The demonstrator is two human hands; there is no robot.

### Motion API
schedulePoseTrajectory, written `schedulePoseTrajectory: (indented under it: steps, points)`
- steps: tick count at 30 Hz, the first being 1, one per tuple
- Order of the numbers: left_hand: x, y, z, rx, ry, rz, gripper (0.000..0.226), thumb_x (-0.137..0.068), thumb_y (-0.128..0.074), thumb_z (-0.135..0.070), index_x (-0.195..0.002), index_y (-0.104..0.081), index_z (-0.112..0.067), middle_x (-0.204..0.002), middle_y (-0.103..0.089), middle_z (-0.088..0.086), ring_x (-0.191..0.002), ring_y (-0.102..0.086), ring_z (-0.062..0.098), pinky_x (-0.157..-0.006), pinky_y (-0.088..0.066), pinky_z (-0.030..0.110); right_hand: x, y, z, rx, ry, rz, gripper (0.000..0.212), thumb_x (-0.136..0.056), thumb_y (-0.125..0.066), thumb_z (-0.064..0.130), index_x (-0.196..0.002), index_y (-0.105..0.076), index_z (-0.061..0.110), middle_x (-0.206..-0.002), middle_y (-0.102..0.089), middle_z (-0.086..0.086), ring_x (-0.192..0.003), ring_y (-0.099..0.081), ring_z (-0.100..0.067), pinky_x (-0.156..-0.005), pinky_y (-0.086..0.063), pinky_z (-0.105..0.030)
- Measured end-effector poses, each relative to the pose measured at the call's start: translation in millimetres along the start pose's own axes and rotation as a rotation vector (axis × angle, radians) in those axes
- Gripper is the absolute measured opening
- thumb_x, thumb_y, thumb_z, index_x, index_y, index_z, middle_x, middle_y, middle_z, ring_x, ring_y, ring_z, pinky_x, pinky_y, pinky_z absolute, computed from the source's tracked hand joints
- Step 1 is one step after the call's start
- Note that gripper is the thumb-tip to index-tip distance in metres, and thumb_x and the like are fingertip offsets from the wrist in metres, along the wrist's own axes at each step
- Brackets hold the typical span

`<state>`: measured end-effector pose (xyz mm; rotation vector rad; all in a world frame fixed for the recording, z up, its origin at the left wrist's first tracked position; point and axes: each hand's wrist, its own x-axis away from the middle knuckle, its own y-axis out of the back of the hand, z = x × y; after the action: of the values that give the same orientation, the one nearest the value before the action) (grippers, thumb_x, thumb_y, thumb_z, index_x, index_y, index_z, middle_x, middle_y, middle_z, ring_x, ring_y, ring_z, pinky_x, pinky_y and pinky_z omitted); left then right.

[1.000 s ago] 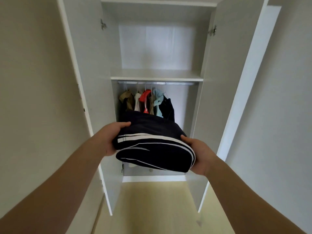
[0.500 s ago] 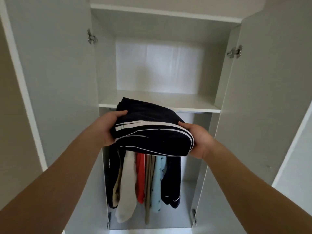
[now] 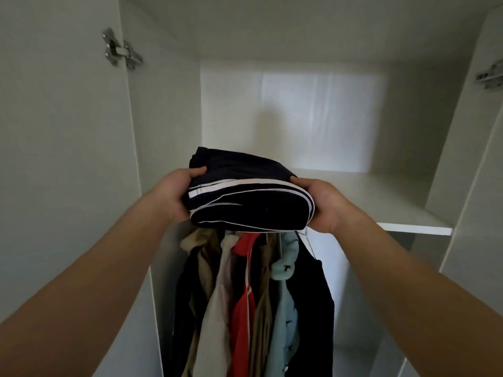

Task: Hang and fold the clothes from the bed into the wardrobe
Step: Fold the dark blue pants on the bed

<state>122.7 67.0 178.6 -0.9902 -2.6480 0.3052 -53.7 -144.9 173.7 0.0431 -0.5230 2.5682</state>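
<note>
A folded dark navy garment (image 3: pixel 250 197) with white stripes is held at the front edge of the white wardrobe shelf (image 3: pixel 381 202). My left hand (image 3: pixel 174 197) grips its left side, thumb on top. My right hand (image 3: pixel 319 205) grips its right side. The garment's far end reaches over the shelf; I cannot tell whether it rests on it. Below the shelf hang several clothes (image 3: pixel 245 308): dark, beige, red and light blue pieces.
The wardrobe's left door (image 3: pixel 62 159) and right door (image 3: pixel 484 172) stand open on either side, with metal hinges (image 3: pixel 119 50) on them. The shelf surface to the right of the garment is bare white.
I have come closer to the wardrobe and both hands have carried the folded garment up and forward to the shelf's edge.
</note>
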Motion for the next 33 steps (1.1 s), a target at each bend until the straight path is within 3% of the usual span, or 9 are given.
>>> schedulePoseTrajectory:
  steps: [8, 12, 16, 18, 21, 24, 27, 30, 33]
  points:
    - [-108, -4, -50, -0.009, -0.072, -0.110, 0.030, -0.097, -0.057, -0.033, -0.110, -0.069, -0.009, -0.098, -0.076, 0.012, -0.079, -0.074, 0.028, -0.073, -0.057, 0.039, -137, 1, 49, 0.169, 0.041, 0.100, 0.031, -0.094, -0.060, 0.024, -0.117, -0.070, 0.007, -0.114, -0.072, -0.012, -0.102, -0.069, -0.028, -0.090, -0.057, -0.041]
    - [-156, 5, -65, -0.035, -0.070, -0.161, 0.028, -0.098, -0.057, -0.032, -0.112, -0.068, -0.010, -0.095, -0.076, 0.011, -0.075, -0.075, 0.027, -0.062, -0.060, 0.036, -189, -8, 55, 0.223, 0.061, 0.112, 0.020, -0.092, -0.065, 0.023, -0.106, -0.067, 0.010, -0.098, -0.073, -0.008, -0.080, -0.072, -0.023, -0.067, -0.059, -0.034]
    - [-198, 16, -71, -0.084, -0.077, -0.235, 0.028, -0.098, -0.060, -0.030, -0.114, -0.067, -0.008, -0.088, -0.076, 0.012, -0.067, -0.073, 0.025, -0.055, -0.060, 0.035, -231, -19, 46, 0.334, 0.148, 0.046, 0.066, -0.092, -0.067, 0.024, -0.149, -0.035, 0.018, -0.105, -0.065, 0.003, -0.087, -0.071, -0.018, -0.062, -0.057, -0.030]
    - [-218, 23, -71, -0.380, -0.129, -0.403, 0.043, -0.098, -0.060, -0.034, -0.123, -0.061, 0.000, -0.106, -0.072, 0.018, -0.080, -0.069, 0.030, -0.065, -0.057, 0.035, -247, -23, 34, 0.645, 0.194, 0.004, 0.065, -0.093, -0.065, 0.030, -0.150, -0.035, 0.020, -0.112, -0.063, 0.003, -0.095, -0.068, -0.019, -0.071, -0.058, -0.032]
    - [-233, 30, -71, -1.144, -0.296, -0.610, 0.074, -0.095, -0.058, -0.049, -0.149, -0.036, -0.002, -0.148, -0.042, 0.021, -0.130, -0.047, 0.035, -0.103, -0.042, 0.037, -265, -28, 23, 1.373, 0.414, 0.025, 0.050, -0.101, -0.049, 0.041, -0.140, -0.049, 0.011, -0.125, -0.059, -0.008, -0.113, -0.059, -0.027, -0.088, -0.047, -0.030]
    - [-230, 28, -70, -1.380, -0.496, -0.118, 0.079, -0.086, -0.065, -0.059, -0.151, -0.035, -0.029, -0.153, -0.040, -0.002, -0.139, -0.040, 0.021, -0.110, -0.034, 0.029, -263, -38, 22, 1.518, 0.649, 0.163, 0.042, -0.100, -0.042, 0.051, -0.119, -0.061, 0.019, -0.105, -0.061, 0.003, -0.099, -0.059, -0.017, -0.077, -0.041, -0.026]
    - [-237, 27, -59, -1.793, -0.268, 0.282, 0.087, -0.078, -0.071, -0.064, -0.151, -0.031, -0.037, -0.152, -0.039, -0.014, -0.143, -0.030, 0.021, -0.116, -0.029, 0.037, -259, -41, 15, 1.758, 0.537, 0.391, 0.037, -0.090, -0.053, 0.059, -0.109, -0.059, 0.028, -0.096, -0.064, 0.009, -0.087, -0.061, -0.012, -0.075, -0.050, -0.029]
    - [-255, 36, -58, -1.949, -0.187, 0.195, 0.100, -0.086, -0.064, -0.060, -0.158, -0.003, -0.029, -0.166, -0.003, -0.009, -0.153, 0.005, 0.024, -0.123, -0.006, 0.049, -268, -46, 5, 1.889, 0.588, 0.368, 0.034, -0.093, -0.053, 0.049, -0.113, -0.057, 0.022, -0.106, -0.063, 0.002, -0.097, -0.061, -0.021, -0.085, -0.051, -0.039]
    - [-276, 44, -64, -1.943, -0.150, 0.178, 0.092, -0.092, -0.059, -0.055, -0.158, 0.000, -0.030, -0.166, 0.003, -0.010, -0.152, 0.010, 0.022, -0.123, -0.003, 0.050, -288, -56, -4, 1.980, 0.636, 0.324, 0.042, -0.099, -0.043, 0.048, -0.126, -0.051, 0.017, -0.121, -0.058, -0.005, -0.110, -0.056, -0.027, -0.095, -0.044, -0.036]
